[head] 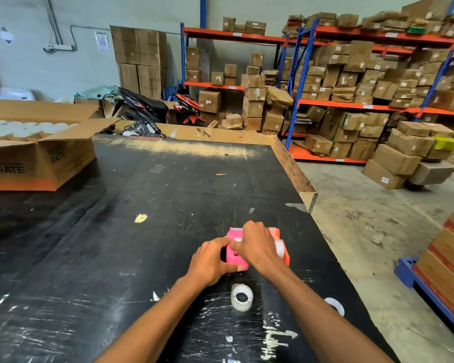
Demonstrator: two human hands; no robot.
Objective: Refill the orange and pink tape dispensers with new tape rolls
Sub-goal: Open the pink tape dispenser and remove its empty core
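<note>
The pink tape dispenser (235, 254) stands on the black table (142, 195), near its right front part. My left hand (211, 259) grips its left side and my right hand (257, 244) covers its top. Right behind it, touching or almost touching, is the orange tape dispenser (282, 243) with a clear tape roll inside. A clear tape roll (241, 297) lies flat on the table just below my hands. Another white ring (335, 305) lies near the table's right edge, partly hidden by my right forearm.
An open cardboard box (45, 153) with several white rolls sits at the table's left back. A raised cardboard rim (294, 169) edges the table's far right side. Shelves of cartons (364, 82), parked scooters (152, 106) and a blue pallet stack (446, 273) stand around.
</note>
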